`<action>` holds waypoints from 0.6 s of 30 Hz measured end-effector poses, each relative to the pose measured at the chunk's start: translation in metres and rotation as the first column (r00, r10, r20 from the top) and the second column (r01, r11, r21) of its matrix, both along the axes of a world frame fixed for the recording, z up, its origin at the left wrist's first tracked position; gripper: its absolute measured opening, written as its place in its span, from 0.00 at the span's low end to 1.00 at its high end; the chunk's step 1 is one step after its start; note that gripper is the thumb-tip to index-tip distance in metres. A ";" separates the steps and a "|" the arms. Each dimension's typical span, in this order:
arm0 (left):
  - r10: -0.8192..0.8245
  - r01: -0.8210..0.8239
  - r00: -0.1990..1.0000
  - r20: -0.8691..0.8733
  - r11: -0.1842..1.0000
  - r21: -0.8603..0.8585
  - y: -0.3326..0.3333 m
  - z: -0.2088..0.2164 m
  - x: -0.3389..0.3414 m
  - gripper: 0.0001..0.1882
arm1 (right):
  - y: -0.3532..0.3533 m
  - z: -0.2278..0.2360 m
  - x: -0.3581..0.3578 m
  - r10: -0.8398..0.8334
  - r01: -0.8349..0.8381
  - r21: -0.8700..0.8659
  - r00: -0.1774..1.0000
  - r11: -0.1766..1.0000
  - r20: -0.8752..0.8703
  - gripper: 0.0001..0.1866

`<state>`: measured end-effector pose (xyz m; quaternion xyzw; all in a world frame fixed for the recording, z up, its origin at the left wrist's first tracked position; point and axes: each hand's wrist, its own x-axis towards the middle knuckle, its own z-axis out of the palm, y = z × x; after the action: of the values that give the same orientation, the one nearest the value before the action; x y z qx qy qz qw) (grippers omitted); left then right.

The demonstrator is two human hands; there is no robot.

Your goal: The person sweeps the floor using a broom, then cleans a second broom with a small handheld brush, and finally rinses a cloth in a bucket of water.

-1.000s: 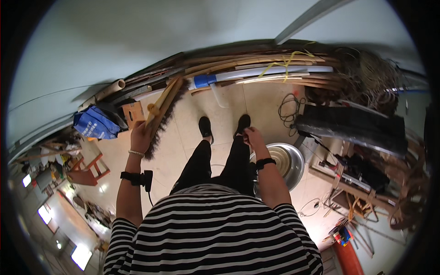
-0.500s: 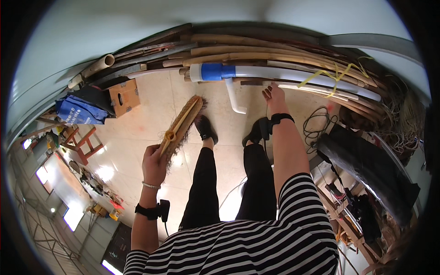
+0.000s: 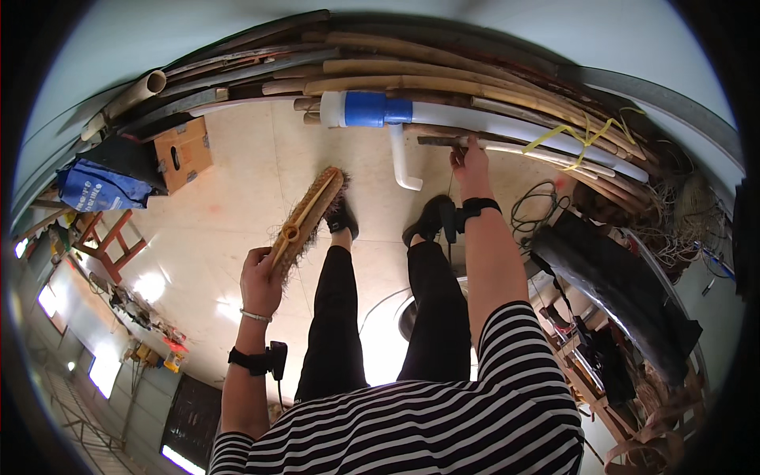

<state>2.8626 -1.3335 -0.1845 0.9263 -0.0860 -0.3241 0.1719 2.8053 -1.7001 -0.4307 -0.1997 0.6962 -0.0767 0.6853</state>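
A tan broom head with a round handle socket and dark bristles is gripped at its lower end by my left hand. It tilts up and to the right, in front of my left shoe. Farther off, my right hand has its fingers closed round a slim pole. That pole has a dark end left of my hand and runs pale to the right. A white pipe with a blue joint lies just beyond it.
Bamboo poles are stacked along the wall, with a yellow tie over some. At left stand a cardboard box, a blue bag and a wooden stool. Coiled black cable and a black-wrapped bundle are at right.
My right hand has closed on the slim pole, whose dark end has shifted slightly. The whole view has shifted a little, and the broom head stays in my left hand.
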 end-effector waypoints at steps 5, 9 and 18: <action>-0.129 0.137 0.981 0.145 0.989 -0.052 -0.012 -0.021 0.024 0.15 | 0.001 -0.001 0.012 -0.023 0.018 -0.038 0.993 0.999 -0.120 0.15; -0.064 0.080 0.993 0.102 0.983 -0.163 -0.040 -0.038 0.055 0.17 | -0.003 -0.005 0.014 -0.014 0.006 -0.072 0.994 0.997 -0.107 0.13; -0.218 0.226 0.974 0.060 0.954 -0.198 -0.056 -0.069 0.077 0.15 | 0.026 -0.038 0.027 -0.028 0.011 -0.152 0.993 0.988 -0.111 0.10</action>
<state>2.9397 -1.3895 -0.2530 0.8942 -0.2255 -0.3134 0.2265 2.8324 -1.6738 -0.4685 -0.2483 0.7277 -0.1246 0.6271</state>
